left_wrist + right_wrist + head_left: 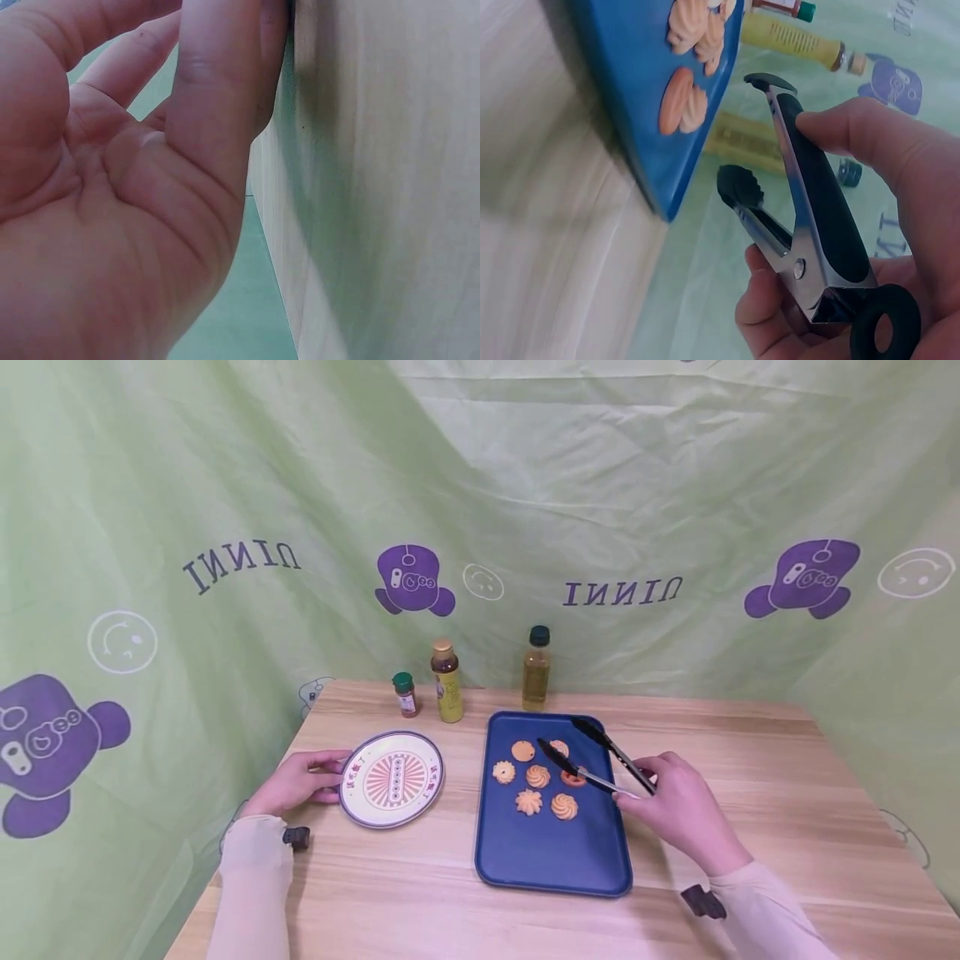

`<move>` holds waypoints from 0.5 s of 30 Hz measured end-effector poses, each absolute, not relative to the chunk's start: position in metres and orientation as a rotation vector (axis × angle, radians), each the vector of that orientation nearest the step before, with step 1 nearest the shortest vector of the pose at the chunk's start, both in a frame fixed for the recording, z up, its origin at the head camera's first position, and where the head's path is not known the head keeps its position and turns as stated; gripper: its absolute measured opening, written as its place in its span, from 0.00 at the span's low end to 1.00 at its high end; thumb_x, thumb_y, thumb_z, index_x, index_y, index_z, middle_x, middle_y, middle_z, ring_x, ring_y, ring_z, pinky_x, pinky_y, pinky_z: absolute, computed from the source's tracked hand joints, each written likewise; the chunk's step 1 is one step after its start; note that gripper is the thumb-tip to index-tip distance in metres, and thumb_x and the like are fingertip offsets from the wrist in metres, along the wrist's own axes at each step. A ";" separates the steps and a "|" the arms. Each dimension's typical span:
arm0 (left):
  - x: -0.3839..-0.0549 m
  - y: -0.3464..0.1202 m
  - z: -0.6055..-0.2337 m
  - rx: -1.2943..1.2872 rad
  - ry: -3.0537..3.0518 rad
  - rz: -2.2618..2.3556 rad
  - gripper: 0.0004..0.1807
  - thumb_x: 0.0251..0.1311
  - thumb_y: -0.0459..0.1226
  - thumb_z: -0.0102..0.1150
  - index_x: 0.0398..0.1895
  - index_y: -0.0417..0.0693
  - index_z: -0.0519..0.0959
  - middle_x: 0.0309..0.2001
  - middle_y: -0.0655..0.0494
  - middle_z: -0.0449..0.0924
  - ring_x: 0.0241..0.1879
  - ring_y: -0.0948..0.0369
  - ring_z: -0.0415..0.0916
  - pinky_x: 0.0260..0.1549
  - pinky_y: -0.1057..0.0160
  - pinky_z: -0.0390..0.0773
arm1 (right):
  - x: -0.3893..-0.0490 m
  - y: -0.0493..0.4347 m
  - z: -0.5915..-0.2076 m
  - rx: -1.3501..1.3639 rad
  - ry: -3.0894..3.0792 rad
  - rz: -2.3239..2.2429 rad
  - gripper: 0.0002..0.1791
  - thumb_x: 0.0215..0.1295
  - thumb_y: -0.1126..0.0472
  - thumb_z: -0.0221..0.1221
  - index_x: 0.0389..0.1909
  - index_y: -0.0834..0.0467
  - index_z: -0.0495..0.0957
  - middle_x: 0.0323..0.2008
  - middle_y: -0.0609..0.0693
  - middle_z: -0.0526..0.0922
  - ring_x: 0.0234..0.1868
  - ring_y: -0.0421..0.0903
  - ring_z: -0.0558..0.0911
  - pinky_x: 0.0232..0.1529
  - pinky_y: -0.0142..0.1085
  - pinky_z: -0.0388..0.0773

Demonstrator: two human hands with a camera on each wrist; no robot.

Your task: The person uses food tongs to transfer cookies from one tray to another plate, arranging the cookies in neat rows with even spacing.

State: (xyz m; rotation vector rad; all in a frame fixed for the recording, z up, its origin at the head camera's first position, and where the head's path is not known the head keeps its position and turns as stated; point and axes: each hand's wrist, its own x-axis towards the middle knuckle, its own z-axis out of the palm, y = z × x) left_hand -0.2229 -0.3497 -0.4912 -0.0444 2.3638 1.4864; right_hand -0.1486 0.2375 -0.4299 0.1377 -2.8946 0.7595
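Right hand (678, 806): grip curled round the black-handled tongs (600, 760), whose arms stand wide apart above the blue tray (551, 860).
Left hand (296, 781): fingers relaxed, touching the rim of the patterned plate (392, 777) on the table (750, 793).
Cookies (537, 776): seven on the tray's far half.
Bottles (448, 681): three beyond, at the table's back edge.

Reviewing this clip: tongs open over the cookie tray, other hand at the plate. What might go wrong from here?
1. The tongs are open above closely packed cookies; closing them may nudge or crack a neighbour.
2. The plate sits apart from the tray, so a loosely gripped cookie might drop onto the table.
3. The left hand only touches the plate's rim; the plate may slide.
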 end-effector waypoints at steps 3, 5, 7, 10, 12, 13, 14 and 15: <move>-0.222 -0.349 -0.490 -0.033 2.369 1.479 0.32 0.79 0.26 0.62 0.83 0.32 0.69 0.64 0.30 0.77 0.44 0.60 0.89 0.48 0.60 0.99 | -0.152 0.230 -0.430 0.158 -2.922 0.744 0.32 0.56 0.50 0.78 0.55 0.69 0.89 0.43 0.58 0.87 0.36 0.50 0.80 0.35 0.40 0.80; -0.221 -0.348 -0.489 -0.039 2.367 1.486 0.32 0.78 0.25 0.61 0.82 0.32 0.69 0.64 0.30 0.77 0.43 0.60 0.89 0.47 0.60 0.99 | -0.154 0.226 -0.429 0.170 -2.940 0.735 0.31 0.57 0.50 0.78 0.54 0.69 0.89 0.42 0.58 0.87 0.36 0.50 0.80 0.36 0.40 0.80; -0.221 -0.348 -0.489 -0.029 2.368 1.487 0.32 0.78 0.25 0.61 0.82 0.31 0.69 0.64 0.29 0.77 0.43 0.60 0.89 0.47 0.60 0.99 | -0.156 0.221 -0.428 0.181 -2.956 0.726 0.32 0.57 0.49 0.78 0.55 0.69 0.89 0.43 0.58 0.87 0.37 0.50 0.81 0.37 0.42 0.83; -0.220 -0.347 -0.488 -0.027 2.369 1.492 0.32 0.78 0.25 0.62 0.82 0.31 0.69 0.64 0.29 0.77 0.43 0.60 0.89 0.47 0.60 0.99 | -0.158 0.216 -0.426 0.195 -2.986 0.729 0.33 0.58 0.49 0.79 0.56 0.70 0.88 0.45 0.60 0.87 0.39 0.51 0.82 0.39 0.46 0.87; -0.220 -0.347 -0.488 -0.018 2.372 1.492 0.32 0.78 0.25 0.62 0.82 0.30 0.68 0.64 0.28 0.77 0.44 0.60 0.89 0.47 0.60 0.99 | -0.160 0.212 -0.424 0.205 -3.002 0.733 0.34 0.58 0.49 0.80 0.56 0.71 0.88 0.46 0.60 0.88 0.40 0.51 0.83 0.41 0.49 0.90; -0.220 -0.347 -0.487 -0.017 2.373 1.492 0.32 0.78 0.25 0.62 0.82 0.30 0.68 0.65 0.28 0.77 0.44 0.60 0.89 0.47 0.60 0.99 | -0.161 0.210 -0.423 0.212 -3.009 0.734 0.34 0.58 0.49 0.80 0.56 0.71 0.88 0.46 0.61 0.88 0.40 0.51 0.84 0.42 0.50 0.90; -0.220 -0.347 -0.487 -0.015 2.374 1.490 0.32 0.78 0.25 0.62 0.82 0.30 0.68 0.65 0.27 0.77 0.45 0.60 0.88 0.47 0.60 0.99 | -0.161 0.208 -0.422 0.216 -3.014 0.734 0.34 0.58 0.49 0.80 0.55 0.71 0.88 0.46 0.61 0.88 0.40 0.51 0.84 0.42 0.51 0.91; -0.220 -0.347 -0.487 -0.021 2.373 1.493 0.32 0.78 0.25 0.62 0.82 0.30 0.68 0.65 0.27 0.77 0.45 0.60 0.88 0.47 0.59 0.99 | -0.162 0.206 -0.422 0.221 -3.018 0.734 0.33 0.58 0.50 0.80 0.55 0.71 0.88 0.47 0.61 0.88 0.40 0.51 0.84 0.43 0.52 0.92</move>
